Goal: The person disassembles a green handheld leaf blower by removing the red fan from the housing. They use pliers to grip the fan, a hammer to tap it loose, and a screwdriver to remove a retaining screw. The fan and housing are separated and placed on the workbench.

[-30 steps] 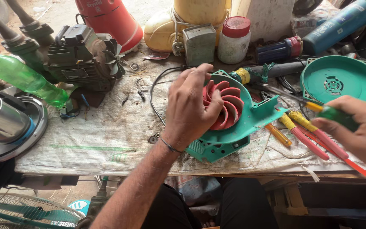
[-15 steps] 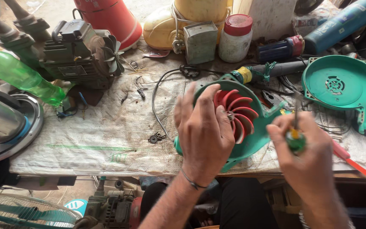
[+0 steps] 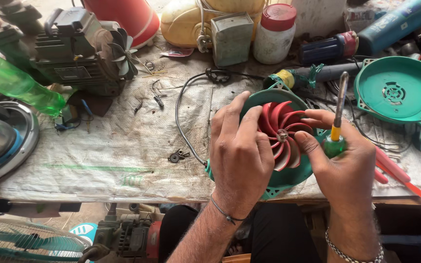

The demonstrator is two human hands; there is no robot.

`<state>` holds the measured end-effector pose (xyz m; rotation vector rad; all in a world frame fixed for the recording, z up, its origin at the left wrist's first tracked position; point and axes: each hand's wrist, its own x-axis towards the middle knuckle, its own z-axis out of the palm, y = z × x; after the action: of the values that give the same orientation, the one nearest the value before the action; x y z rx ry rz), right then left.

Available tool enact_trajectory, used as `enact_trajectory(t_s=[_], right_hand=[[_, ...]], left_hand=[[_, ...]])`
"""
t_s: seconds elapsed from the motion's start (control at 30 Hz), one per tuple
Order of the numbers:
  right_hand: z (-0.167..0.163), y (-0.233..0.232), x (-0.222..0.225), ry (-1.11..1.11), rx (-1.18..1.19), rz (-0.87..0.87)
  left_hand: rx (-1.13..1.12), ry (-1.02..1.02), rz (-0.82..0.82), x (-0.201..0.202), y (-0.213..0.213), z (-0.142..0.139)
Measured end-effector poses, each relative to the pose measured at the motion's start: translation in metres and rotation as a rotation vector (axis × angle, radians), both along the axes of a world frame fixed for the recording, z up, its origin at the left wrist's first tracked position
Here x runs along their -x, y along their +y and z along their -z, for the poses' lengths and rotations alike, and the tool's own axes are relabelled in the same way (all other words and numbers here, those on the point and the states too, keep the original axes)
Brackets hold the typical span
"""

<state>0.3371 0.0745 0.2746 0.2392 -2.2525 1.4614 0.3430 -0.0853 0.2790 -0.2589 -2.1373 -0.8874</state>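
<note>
On the cloth-covered bench [image 3: 98, 160], the left hand [image 3: 242, 156] is gripping the red plastic impeller [image 3: 283, 139] inside its teal housing [image 3: 288, 180]; the right hand [image 3: 344, 163] is clutching a green-handled screwdriver [image 3: 337, 122], whose upturned tip is risking slipping against blades.

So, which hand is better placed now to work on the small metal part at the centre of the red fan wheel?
Probably the right hand: it holds the green-handled screwdriver and its fingers touch the red fan wheel near the hub. The left hand grips the green housing, steadying it.
</note>
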Motion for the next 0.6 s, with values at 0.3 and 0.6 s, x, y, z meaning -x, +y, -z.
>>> enact_trajectory(t_s=[0.3,0.6], right_hand=[[0.0083,0.0047,-0.0007,0.023,0.044,-0.022],[0.01,0.0059,-0.0026,0.046,0.012,-0.016]], left_hand=[[0.042,-0.003,0.023,-0.0009,0.0032,-0.0038],[0.069,-0.013,0.03,-0.0021,0.0029,-0.0024]])
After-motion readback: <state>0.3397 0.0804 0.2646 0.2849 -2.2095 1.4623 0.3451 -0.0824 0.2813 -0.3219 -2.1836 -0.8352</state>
